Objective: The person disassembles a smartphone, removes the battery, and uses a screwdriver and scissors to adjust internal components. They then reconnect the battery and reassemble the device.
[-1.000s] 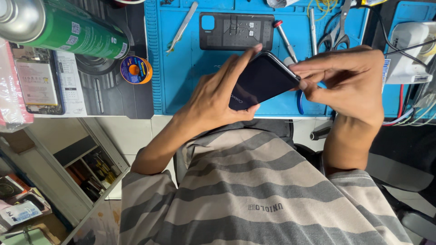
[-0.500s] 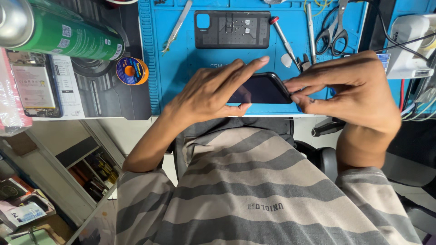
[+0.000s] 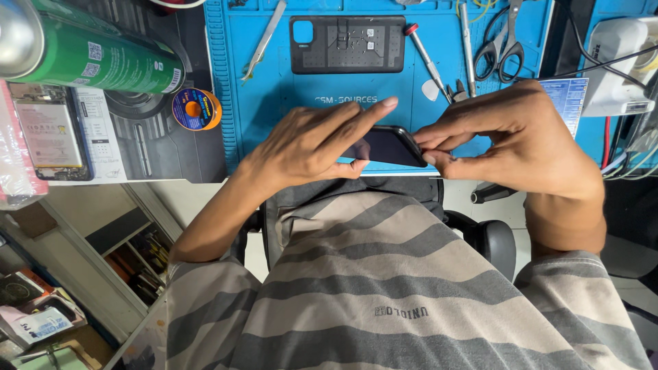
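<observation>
A black smartphone (image 3: 389, 146) with a dark screen is held between both hands above the near edge of the blue work mat (image 3: 274, 116). My left hand (image 3: 312, 142) wraps its left end, index finger stretched along the top edge. My right hand (image 3: 510, 137) pinches the phone's right end with thumb and fingertips. A dark phone back cover (image 3: 347, 44) lies flat on the mat beyond the hands.
Tweezers (image 3: 265, 38), a red-capped screwdriver (image 3: 425, 58) and scissors (image 3: 504, 41) lie on the mat. A green spray can (image 3: 96, 55), an orange solder spool (image 3: 196, 109) and a bare phone body (image 3: 48, 133) sit at left. A white device with cables (image 3: 620, 62) stands at right.
The phone has dropped lower and levelled out from its tilted pose. Both hands have closed in on it, the right hand now pinching its right end.
</observation>
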